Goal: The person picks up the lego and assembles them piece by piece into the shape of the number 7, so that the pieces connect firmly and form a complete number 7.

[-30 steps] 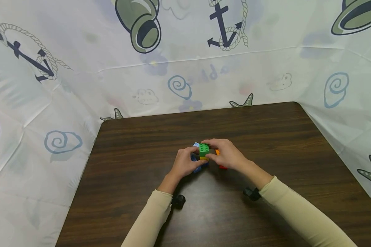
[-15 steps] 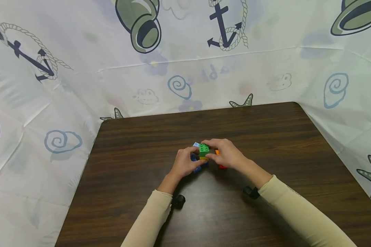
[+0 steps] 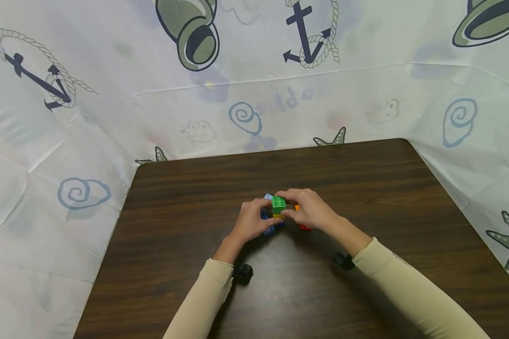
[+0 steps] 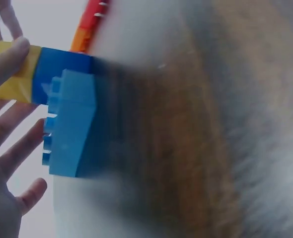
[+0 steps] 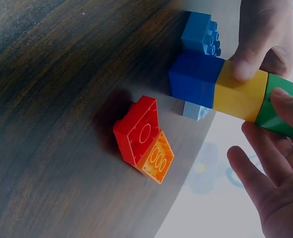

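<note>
One green plastic cube [image 3: 278,205] in the head view had the left grip [image 3: 251,219] at eight o'clock, the right grip [image 3: 308,209] at three. Left-wrist view: the left grip pinched the yellow plastic cube [image 4: 23,82] beneath. Right-wrist view: the right grip pinched the green cube.

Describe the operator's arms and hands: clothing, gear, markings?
Left hand and right hand: bare, no gloves. Left sleeve and right sleeve: plain pale cream, ending short of the hands. A small black device at each cuff: left device, right device. No cables visible.
</note>
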Motion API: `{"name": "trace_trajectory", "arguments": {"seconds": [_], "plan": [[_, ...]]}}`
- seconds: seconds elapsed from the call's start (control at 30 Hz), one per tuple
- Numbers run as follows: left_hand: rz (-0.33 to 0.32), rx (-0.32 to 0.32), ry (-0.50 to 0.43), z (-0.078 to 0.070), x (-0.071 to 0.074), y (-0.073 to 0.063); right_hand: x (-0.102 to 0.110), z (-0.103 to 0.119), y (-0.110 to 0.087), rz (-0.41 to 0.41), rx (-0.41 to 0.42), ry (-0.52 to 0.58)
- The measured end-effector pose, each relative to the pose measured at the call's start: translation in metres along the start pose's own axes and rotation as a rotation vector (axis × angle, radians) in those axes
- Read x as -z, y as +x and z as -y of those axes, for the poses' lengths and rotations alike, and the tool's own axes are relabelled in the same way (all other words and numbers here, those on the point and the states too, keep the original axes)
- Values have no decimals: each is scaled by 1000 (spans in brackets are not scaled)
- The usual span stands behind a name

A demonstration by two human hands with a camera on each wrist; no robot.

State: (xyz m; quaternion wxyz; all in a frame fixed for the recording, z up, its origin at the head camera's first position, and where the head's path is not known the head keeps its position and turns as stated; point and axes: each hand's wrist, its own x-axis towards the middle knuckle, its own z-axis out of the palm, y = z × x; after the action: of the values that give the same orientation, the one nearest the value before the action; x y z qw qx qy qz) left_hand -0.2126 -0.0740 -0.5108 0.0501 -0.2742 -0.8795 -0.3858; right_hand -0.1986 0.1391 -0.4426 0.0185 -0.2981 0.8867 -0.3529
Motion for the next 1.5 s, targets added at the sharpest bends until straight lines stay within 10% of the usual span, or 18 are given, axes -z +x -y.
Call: {"name": "trace_trajectory", "arguments": {"seconds": [0.3,1.03,1.5], "plan": [[-89,-129,-283,-4,22,6,2,0,0,14,-41,23],[-100,-234,-61,-6,24,5,-4,1,1,20,-61,40],[-60,-184,-10,-10,31,5,-2,-8,-2,83,-53,85]]}}
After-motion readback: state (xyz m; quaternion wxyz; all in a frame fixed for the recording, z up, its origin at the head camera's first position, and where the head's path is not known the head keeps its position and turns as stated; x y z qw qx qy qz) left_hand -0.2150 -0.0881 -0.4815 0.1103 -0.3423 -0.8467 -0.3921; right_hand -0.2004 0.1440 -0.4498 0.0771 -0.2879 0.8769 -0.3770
